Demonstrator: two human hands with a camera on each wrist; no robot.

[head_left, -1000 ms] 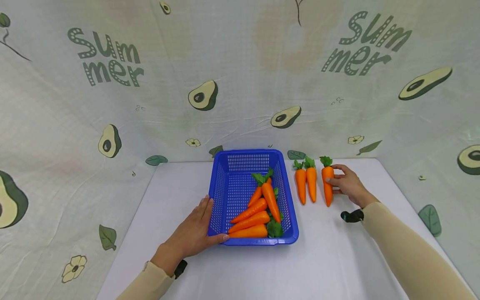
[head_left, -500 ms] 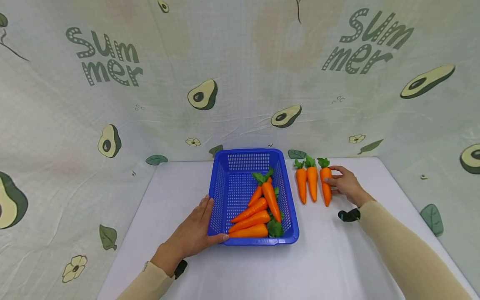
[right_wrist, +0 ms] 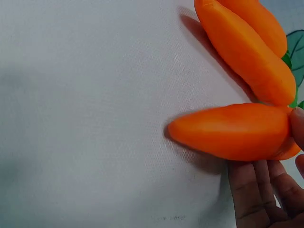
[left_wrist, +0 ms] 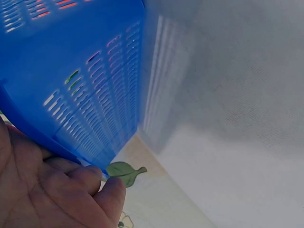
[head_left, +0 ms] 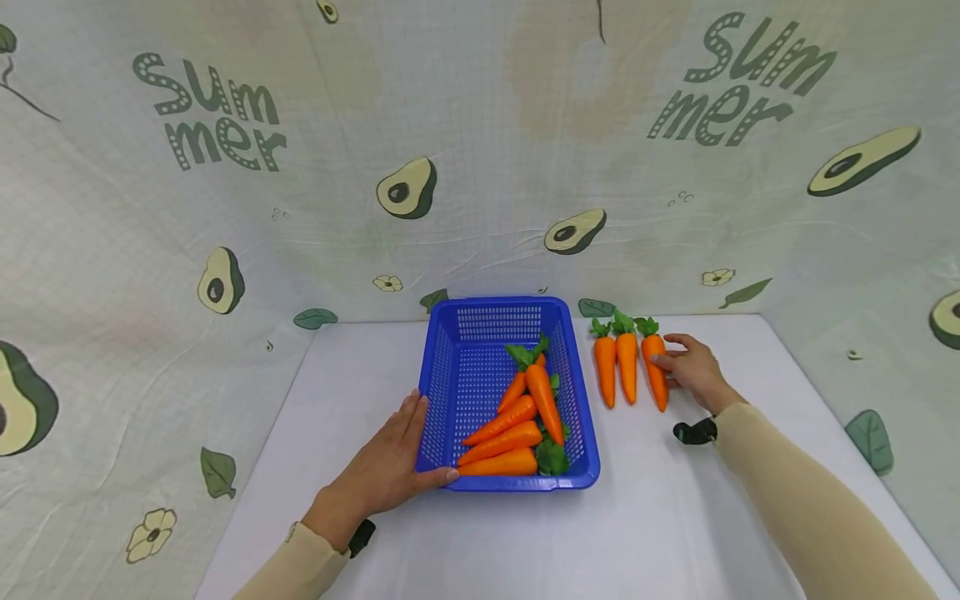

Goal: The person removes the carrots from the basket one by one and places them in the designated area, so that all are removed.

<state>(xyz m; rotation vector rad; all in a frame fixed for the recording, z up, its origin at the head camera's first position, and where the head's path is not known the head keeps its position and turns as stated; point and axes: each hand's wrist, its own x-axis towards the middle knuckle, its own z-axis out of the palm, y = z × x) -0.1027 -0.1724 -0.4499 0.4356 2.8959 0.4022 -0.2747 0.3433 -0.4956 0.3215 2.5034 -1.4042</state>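
On the white table [head_left: 660, 517]:
Right hand [head_left: 693, 369]: pinching the rightmost carrot [head_left: 656, 372], lying just beside two more carrots [head_left: 617, 368].
Left hand [head_left: 390, 471]: fingers spread flat against the blue basket [head_left: 450, 367], thumb curled round its near corner.
Basket: carrots inside.

Light is bright, even and soft, with faint shadows. The head view bends strongly at its edges. Both wrist views are close and slightly soft, perhaps out of focus near the lens.
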